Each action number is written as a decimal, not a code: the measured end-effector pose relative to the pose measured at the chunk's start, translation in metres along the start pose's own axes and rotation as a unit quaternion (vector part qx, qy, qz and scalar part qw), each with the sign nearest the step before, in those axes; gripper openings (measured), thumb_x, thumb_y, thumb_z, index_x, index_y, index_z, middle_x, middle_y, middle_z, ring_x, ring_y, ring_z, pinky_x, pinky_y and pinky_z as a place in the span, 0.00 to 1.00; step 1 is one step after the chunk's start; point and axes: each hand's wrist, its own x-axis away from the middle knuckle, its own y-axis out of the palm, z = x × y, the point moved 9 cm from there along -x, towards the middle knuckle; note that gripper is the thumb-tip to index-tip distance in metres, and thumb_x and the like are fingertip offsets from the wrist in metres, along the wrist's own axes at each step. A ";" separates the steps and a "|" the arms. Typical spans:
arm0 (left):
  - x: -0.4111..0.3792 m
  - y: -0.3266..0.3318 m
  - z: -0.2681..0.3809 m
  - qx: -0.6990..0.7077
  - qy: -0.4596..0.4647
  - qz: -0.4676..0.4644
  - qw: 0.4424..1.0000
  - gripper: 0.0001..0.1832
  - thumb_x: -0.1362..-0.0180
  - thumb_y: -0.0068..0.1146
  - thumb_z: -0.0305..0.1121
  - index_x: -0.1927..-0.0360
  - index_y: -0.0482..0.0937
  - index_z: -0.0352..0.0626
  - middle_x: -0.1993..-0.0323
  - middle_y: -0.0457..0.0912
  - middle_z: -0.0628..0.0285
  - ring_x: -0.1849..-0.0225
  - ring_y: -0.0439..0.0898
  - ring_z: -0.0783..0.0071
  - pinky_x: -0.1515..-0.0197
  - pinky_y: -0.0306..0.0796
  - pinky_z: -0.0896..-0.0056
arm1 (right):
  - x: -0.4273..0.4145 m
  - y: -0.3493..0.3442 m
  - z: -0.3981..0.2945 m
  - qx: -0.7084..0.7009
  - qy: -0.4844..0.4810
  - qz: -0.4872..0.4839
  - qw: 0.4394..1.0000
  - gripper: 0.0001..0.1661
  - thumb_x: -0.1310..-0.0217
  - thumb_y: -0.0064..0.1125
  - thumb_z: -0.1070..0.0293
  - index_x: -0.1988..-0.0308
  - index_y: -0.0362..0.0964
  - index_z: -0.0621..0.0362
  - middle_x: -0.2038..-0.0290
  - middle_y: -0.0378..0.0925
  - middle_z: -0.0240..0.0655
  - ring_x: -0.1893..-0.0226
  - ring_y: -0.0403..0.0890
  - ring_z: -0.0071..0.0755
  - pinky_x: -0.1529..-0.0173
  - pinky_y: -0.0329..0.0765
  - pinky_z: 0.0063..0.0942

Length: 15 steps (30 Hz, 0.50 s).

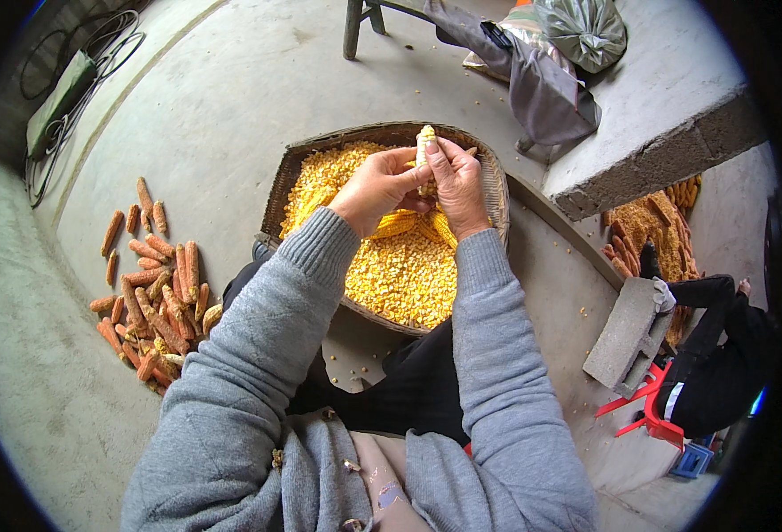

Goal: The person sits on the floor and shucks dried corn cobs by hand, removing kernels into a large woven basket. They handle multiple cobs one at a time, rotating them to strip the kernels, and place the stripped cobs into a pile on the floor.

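Note:
Between my two hands is a partly shelled corn cob (425,147), held upright above the far part of a woven basket (284,189). My right hand (456,179) grips it with the thumb along its near face. My left hand (385,183) presses against its left side with thumb and fingertips; some of those fingers are hidden. Loose yellow corn kernels (401,279) fill the basket. Whole yellow corn ears (394,225) lie on the kernels beneath my hands, partly covered by them.
Bare reddish cobs (164,299) are heaped on the floor at left. A concrete block (620,336) stands at right, near a seated person (717,359) on a red plastic chair (657,405). More kernels (653,229) lie beyond. A wooden bench (352,30) and a tied sack (584,33) are ahead.

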 end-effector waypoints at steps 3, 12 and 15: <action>0.000 -0.002 0.001 -0.002 0.006 0.007 1.000 0.20 0.43 0.52 0.37 0.49 0.69 0.38 0.62 0.76 0.66 0.65 0.76 0.81 0.64 0.75 0.78 | 0.000 0.002 -0.004 0.033 -0.036 -0.002 0.999 0.20 0.38 0.48 0.58 0.59 0.71 0.67 0.71 0.73 0.28 0.71 0.70 0.17 0.65 0.71 0.19; 0.001 -0.001 0.002 0.021 0.007 0.018 1.000 0.21 0.43 0.52 0.35 0.48 0.68 0.38 0.61 0.76 0.65 0.64 0.75 0.81 0.64 0.74 0.78 | 0.001 -0.009 0.006 0.005 -0.030 0.050 0.998 0.19 0.35 0.42 0.61 0.60 0.71 0.66 0.70 0.75 0.29 0.71 0.72 0.16 0.65 0.72 0.17; 0.000 0.000 0.002 -0.025 0.025 0.015 0.999 0.21 0.43 0.52 0.36 0.47 0.68 0.38 0.62 0.76 0.65 0.65 0.75 0.82 0.64 0.74 0.79 | -0.002 -0.009 0.009 -0.040 -0.002 0.048 0.998 0.19 0.37 0.46 0.58 0.62 0.72 0.65 0.72 0.74 0.26 0.73 0.70 0.15 0.68 0.70 0.16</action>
